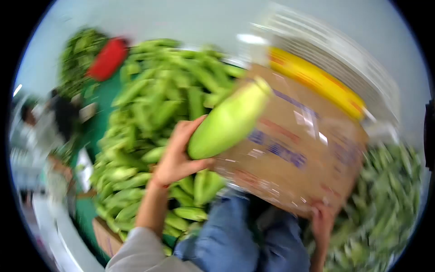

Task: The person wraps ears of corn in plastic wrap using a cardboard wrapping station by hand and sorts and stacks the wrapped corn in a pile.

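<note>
Over the left edge of the box, L grip has the corn by one end, so best hold snug w/o crushing, w/ R grip steady at the near edge, closure unclear b/c of blur.

Just behind the left hand I can see a thin red wrist cord; farther back from that hand, a light-grey sleeve; to its right, blue jeans.
</note>
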Demonstrator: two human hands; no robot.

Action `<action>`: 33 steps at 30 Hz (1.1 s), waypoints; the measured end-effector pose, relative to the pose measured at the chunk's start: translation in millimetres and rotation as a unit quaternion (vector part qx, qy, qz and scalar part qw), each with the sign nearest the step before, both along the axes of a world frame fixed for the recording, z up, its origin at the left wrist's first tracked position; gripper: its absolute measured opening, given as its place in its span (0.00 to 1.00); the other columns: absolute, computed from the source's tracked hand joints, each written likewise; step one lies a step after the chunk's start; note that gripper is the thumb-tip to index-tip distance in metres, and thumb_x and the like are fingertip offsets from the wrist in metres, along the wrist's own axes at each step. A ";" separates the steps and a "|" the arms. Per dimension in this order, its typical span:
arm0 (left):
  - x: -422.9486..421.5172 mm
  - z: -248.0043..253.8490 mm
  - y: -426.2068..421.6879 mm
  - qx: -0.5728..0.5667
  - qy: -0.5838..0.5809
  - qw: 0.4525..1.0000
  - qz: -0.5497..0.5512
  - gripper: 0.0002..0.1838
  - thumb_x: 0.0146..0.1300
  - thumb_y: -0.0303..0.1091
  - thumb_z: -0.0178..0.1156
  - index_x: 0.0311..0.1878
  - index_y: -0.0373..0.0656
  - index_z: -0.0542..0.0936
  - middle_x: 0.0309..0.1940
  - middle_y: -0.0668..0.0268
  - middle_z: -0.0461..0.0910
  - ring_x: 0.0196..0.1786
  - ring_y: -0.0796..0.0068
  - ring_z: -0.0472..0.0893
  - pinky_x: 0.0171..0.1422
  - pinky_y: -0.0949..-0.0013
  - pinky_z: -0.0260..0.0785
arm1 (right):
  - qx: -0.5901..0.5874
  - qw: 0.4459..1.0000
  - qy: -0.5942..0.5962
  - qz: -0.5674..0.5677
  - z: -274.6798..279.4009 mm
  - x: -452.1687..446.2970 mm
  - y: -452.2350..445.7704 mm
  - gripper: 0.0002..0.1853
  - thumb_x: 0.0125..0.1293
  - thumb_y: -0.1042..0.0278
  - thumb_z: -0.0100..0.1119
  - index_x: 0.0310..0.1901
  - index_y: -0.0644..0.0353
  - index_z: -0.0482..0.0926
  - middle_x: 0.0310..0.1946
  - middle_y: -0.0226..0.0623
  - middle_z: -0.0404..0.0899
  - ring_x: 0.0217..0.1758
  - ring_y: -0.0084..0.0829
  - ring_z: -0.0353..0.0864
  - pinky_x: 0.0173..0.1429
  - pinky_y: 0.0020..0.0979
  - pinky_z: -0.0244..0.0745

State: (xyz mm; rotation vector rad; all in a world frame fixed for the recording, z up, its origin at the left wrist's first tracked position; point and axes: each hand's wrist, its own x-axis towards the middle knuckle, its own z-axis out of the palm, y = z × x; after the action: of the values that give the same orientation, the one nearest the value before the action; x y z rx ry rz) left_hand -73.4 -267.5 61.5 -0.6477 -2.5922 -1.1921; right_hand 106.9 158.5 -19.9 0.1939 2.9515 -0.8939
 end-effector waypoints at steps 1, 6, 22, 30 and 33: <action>-1.1 6.8 26.5 -0.049 0.012 0.998 -0.045 0.41 0.43 0.34 0.73 0.66 0.51 0.71 0.46 0.59 0.78 0.41 0.61 0.81 0.42 0.62 0.76 | 0.017 1.000 -0.015 -0.009 10.4 -4.2 -7.1 0.05 0.62 0.70 0.58 0.39 0.58 0.78 0.36 0.43 0.80 0.44 0.47 0.78 0.51 0.41 0.71; -5.8 -10.3 131.3 -0.135 0.087 0.942 -0.294 0.36 0.39 0.37 0.71 0.59 0.61 0.78 0.44 0.63 0.81 0.43 0.65 0.81 0.42 0.63 0.77 | 0.072 0.997 0.005 0.043 43.0 -6.8 -23.2 0.03 0.64 0.71 0.56 0.36 0.60 0.75 0.33 0.44 0.78 0.37 0.50 0.77 0.42 0.42 0.72; 56.7 -66.9 97.7 -0.172 0.000 0.984 -0.045 0.29 0.52 0.39 0.70 0.60 0.49 0.76 0.56 0.50 0.75 0.59 0.53 0.76 0.57 0.54 0.70 | 0.097 0.970 0.221 0.013 17.0 -126.3 -50.8 0.24 0.53 0.46 0.68 0.43 0.58 0.80 0.39 0.37 0.74 0.46 0.40 0.76 0.44 0.40 0.74; -87.7 -26.4 105.0 -0.085 -0.033 0.978 -0.185 0.07 0.58 0.31 0.61 0.38 0.42 0.84 0.29 0.56 0.79 0.36 0.54 0.80 0.43 0.58 0.72 | 0.083 0.948 0.297 0.081 9.4 -139.2 -41.0 0.17 0.51 0.55 0.67 0.37 0.57 0.81 0.32 0.33 0.73 0.33 0.36 0.78 0.33 0.34 0.75; -95.4 -58.1 160.6 -0.297 -0.039 0.917 -0.263 0.07 0.58 0.33 0.58 0.39 0.45 0.81 0.30 0.52 0.80 0.40 0.53 0.81 0.44 0.55 0.74 | 0.091 0.949 0.293 0.080 12.2 -144.4 -38.8 0.15 0.54 0.54 0.66 0.35 0.58 0.81 0.30 0.34 0.75 0.29 0.38 0.79 0.31 0.35 0.75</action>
State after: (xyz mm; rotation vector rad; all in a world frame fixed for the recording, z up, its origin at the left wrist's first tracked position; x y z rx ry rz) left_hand -168.8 -107.0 3.4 -1.5182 -2.9525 -0.4968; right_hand -37.5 119.7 -7.7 -0.3708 3.5208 -0.7605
